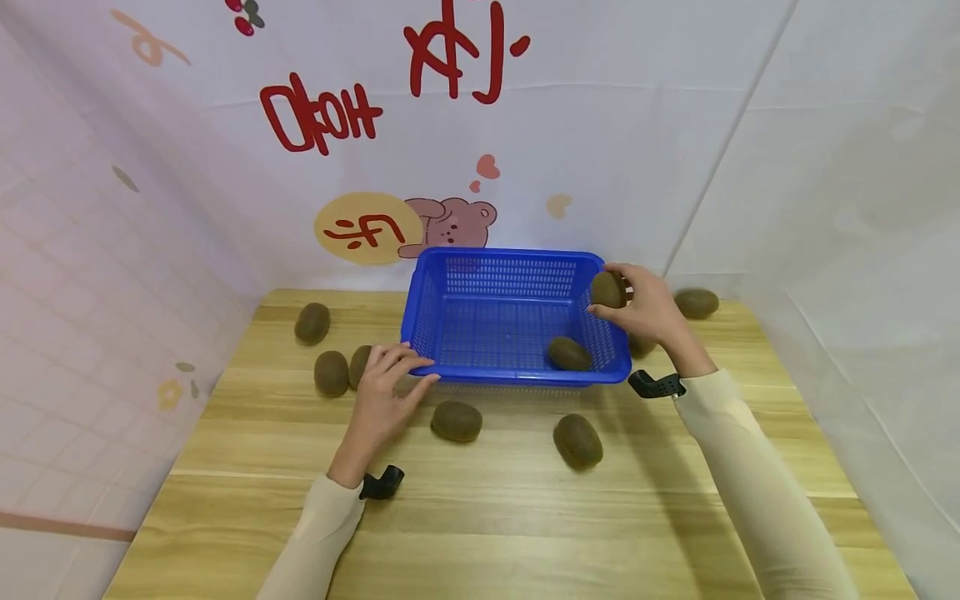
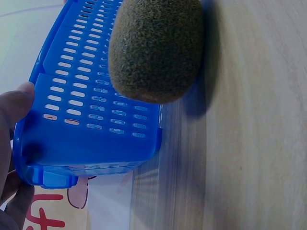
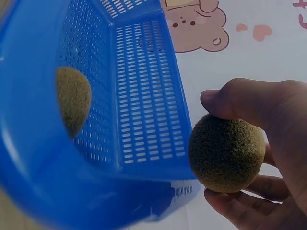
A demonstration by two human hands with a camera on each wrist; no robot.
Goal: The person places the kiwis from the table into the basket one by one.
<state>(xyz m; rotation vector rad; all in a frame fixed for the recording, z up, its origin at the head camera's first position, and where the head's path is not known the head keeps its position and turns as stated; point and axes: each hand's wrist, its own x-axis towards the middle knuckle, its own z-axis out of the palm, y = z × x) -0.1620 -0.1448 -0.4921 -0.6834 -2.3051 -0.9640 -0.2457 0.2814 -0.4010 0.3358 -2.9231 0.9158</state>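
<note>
My right hand (image 1: 647,308) pinches a brown, fuzzy kiwi (image 1: 608,289) between thumb and fingers at the right rim of a blue plastic basket (image 1: 517,374). In the right wrist view, that held kiwi (image 3: 226,152) is beside the basket's wall, with the thumb on one side and fingertips on the other. One kiwi (image 1: 569,354) lies inside the basket, toward its front right. My left hand (image 1: 384,392) grips the basket's front left corner, the thumb on the front rim and fingers over the left side. A kiwi (image 2: 156,50) sits close outside the basket in the left wrist view.
On the wooden table (image 1: 480,533), kiwis lie left of the basket, including a far one (image 1: 312,323) and a nearer one (image 1: 332,373). In front are two more kiwis (image 1: 457,422). Another kiwi (image 1: 696,303) rests at the back right. A printed white cloth (image 1: 600,125) hangs behind.
</note>
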